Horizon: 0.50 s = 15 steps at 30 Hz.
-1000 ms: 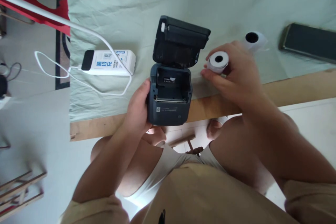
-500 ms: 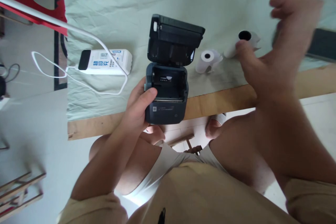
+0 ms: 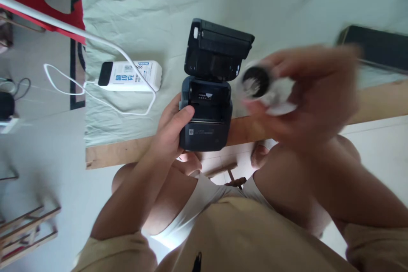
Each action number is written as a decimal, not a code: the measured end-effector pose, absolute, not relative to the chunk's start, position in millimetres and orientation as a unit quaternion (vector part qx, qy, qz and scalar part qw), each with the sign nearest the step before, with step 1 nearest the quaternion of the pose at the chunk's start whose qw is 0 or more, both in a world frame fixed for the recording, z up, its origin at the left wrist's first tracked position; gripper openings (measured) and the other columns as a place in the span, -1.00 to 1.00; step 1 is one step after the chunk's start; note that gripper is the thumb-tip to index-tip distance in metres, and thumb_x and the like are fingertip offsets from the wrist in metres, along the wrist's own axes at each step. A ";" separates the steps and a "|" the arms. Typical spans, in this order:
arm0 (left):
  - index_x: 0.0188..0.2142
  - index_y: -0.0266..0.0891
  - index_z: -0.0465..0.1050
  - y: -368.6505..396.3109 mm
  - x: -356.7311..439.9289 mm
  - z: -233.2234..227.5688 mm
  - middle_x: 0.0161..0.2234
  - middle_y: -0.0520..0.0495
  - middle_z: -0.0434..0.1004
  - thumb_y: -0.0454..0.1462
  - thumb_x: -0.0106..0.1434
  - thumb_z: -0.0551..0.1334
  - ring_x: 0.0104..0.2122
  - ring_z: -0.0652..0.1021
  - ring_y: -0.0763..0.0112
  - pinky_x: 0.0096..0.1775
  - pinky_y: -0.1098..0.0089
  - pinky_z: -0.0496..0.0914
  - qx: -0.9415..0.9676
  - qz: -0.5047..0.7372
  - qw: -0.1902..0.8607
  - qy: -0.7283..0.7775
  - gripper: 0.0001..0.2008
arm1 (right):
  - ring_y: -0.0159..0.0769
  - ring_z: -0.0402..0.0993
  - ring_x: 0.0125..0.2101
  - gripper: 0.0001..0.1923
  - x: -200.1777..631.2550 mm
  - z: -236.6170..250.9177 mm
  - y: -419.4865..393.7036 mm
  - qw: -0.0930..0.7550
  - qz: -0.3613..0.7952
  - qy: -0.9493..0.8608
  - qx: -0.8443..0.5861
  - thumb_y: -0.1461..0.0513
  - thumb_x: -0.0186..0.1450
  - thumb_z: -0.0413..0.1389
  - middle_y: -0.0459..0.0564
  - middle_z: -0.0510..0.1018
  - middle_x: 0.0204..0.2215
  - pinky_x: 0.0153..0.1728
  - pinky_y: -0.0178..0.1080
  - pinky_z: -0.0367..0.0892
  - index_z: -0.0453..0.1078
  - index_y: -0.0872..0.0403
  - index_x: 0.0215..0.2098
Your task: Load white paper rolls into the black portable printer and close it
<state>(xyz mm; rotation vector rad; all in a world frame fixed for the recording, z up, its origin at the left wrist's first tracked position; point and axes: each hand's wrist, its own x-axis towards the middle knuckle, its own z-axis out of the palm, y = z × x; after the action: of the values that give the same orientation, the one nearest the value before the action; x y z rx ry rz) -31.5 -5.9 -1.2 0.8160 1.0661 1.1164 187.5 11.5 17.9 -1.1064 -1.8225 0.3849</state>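
**Open label printer held at the tabletop edge, paper roll alongside**

The wooden tabletop [image 3: 376,102] carries a wrinkled pale green cloth [image 3: 153,8]. At its near edge stands a dark grey plastic label printer [image 3: 207,110], lid raised and paper bay open. The left hand [image 3: 170,129] grips the printer's left side, thumb on its top. The right hand [image 3: 306,93], motion-blurred, has its fingers clamped on a white paper roll with a dark core [image 3: 256,83], just right of the printer. A white rectangular power bank [image 3: 130,75] with white cable lies left.
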 end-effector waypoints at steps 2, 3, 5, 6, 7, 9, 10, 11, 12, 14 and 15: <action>-0.23 -0.17 0.64 -5.5 -30.7 -1.1 -0.39 0.00 0.63 -0.13 0.30 0.34 -0.46 0.52 0.40 -0.41 0.39 0.37 0.349 0.506 0.638 0.463 -0.82 | -0.27 0.66 -0.20 -0.86 165.7 12.1 8.7 0.501 0.051 -0.773 -0.386 0.25 0.31 0.24 -0.20 0.70 -0.16 -0.21 -0.12 0.45 0.36 -0.08 -0.26; -0.24 -0.18 0.64 -5.2 -30.1 -0.9 -0.40 0.01 0.63 -0.14 0.30 0.35 -0.46 0.50 0.42 -0.40 0.41 0.39 0.344 0.513 0.637 0.461 -0.83 | -0.29 0.67 -0.22 -0.86 157.4 7.9 9.5 0.492 0.022 -0.780 -0.385 0.31 0.31 0.20 -0.22 0.71 -0.17 -0.24 -0.13 0.42 0.35 -0.07 -0.27; -0.24 -0.19 0.65 -4.7 -29.6 -0.3 -0.40 0.00 0.63 -0.14 0.29 0.36 -0.46 0.50 0.44 -0.39 0.44 0.41 0.341 0.511 0.642 0.458 -0.82 | -0.30 0.68 -0.19 -0.81 147.1 -0.2 12.9 0.466 0.010 -0.788 -0.401 0.39 0.31 0.13 -0.22 0.73 -0.14 -0.23 -0.13 0.39 0.36 -0.06 -0.25; -0.24 -0.20 0.65 -4.6 -29.8 0.0 -0.39 0.00 0.63 -0.13 0.29 0.37 -0.44 0.52 0.43 -0.39 0.44 0.43 0.342 0.506 0.644 0.460 -0.81 | -0.30 0.69 -0.16 -0.79 144.6 -3.3 14.7 0.457 0.022 -0.791 -0.406 0.41 0.30 0.11 -0.21 0.73 -0.12 -0.21 -0.13 0.40 0.36 -0.05 -0.24; -0.24 -0.21 0.64 -4.6 -30.2 0.4 -0.37 -0.01 0.64 -0.13 0.28 0.38 -0.41 0.54 0.41 -0.38 0.45 0.44 0.341 0.502 0.646 0.463 -0.80 | -0.30 0.69 -0.16 -0.79 143.4 -5.4 16.1 0.462 0.031 -0.790 -0.401 0.41 0.29 0.11 -0.20 0.73 -0.13 -0.20 -0.14 0.41 0.36 -0.05 -0.25; -0.22 -0.22 0.64 -4.7 -31.4 0.7 -0.34 -0.03 0.66 -0.13 0.28 0.38 -0.35 0.58 0.37 -0.37 0.44 0.46 0.339 0.497 0.647 0.468 -0.79 | -0.31 0.69 -0.18 -0.79 143.5 -6.9 17.3 0.488 0.043 -0.782 -0.385 0.41 0.30 0.14 -0.19 0.73 -0.15 -0.20 -0.15 0.45 0.35 -0.05 -0.27; -0.21 -0.23 0.63 -4.9 -31.9 0.8 -0.33 -0.03 0.67 -0.13 0.29 0.38 -0.35 0.59 0.35 -0.38 0.44 0.46 0.340 0.497 0.648 0.465 -0.79 | -0.31 0.70 -0.18 -0.79 144.2 -6.6 17.2 0.501 0.050 -0.776 -0.380 0.40 0.31 0.15 -0.18 0.73 -0.15 -0.21 -0.15 0.47 0.34 -0.06 -0.27; -0.20 -0.23 0.63 -5.1 -32.3 0.8 -0.34 -0.03 0.67 -0.13 0.29 0.37 -0.35 0.60 0.35 -0.39 0.43 0.46 0.340 0.497 0.651 0.462 -0.79 | -0.30 0.70 -0.18 -0.80 145.2 -5.9 16.8 0.510 0.058 -0.771 -0.378 0.38 0.31 0.17 -0.17 0.73 -0.15 -0.21 -0.14 0.48 0.33 -0.07 -0.26; -0.19 -0.23 0.63 -5.4 -32.6 0.7 -0.34 -0.03 0.67 -0.13 0.29 0.38 -0.36 0.60 0.35 -0.39 0.43 0.46 0.339 0.498 0.654 0.459 -0.79 | -0.29 0.70 -0.17 -0.80 146.1 -5.0 16.1 0.517 0.066 -0.765 -0.379 0.36 0.31 0.18 -0.16 0.73 -0.15 -0.20 -0.14 0.50 0.33 -0.07 -0.26; -0.18 -0.23 0.64 -5.9 -32.5 0.5 -0.33 -0.02 0.68 -0.14 0.28 0.39 -0.36 0.61 0.36 -0.38 0.44 0.48 0.331 0.504 0.655 0.455 -0.78 | -0.28 0.70 -0.16 -0.82 147.7 -3.5 14.5 0.521 0.079 -0.757 -0.387 0.33 0.32 0.20 -0.15 0.73 -0.13 -0.19 -0.13 0.53 0.31 -0.07 -0.26; -0.17 -0.22 0.64 -6.2 -32.3 0.5 -0.31 -0.02 0.68 -0.15 0.28 0.40 -0.34 0.61 0.37 -0.37 0.45 0.49 0.325 0.507 0.656 0.456 -0.78 | -0.27 0.70 -0.16 -0.82 148.2 -3.2 13.7 0.524 0.080 -0.754 -0.388 0.31 0.33 0.21 -0.16 0.72 -0.14 -0.20 -0.12 0.53 0.30 -0.07 -0.27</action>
<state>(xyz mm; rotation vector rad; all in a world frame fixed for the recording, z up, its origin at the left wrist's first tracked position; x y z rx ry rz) -32.3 -6.2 0.5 0.7355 1.0323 1.1482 148.2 13.7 -3.2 -0.9295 -1.8050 0.1927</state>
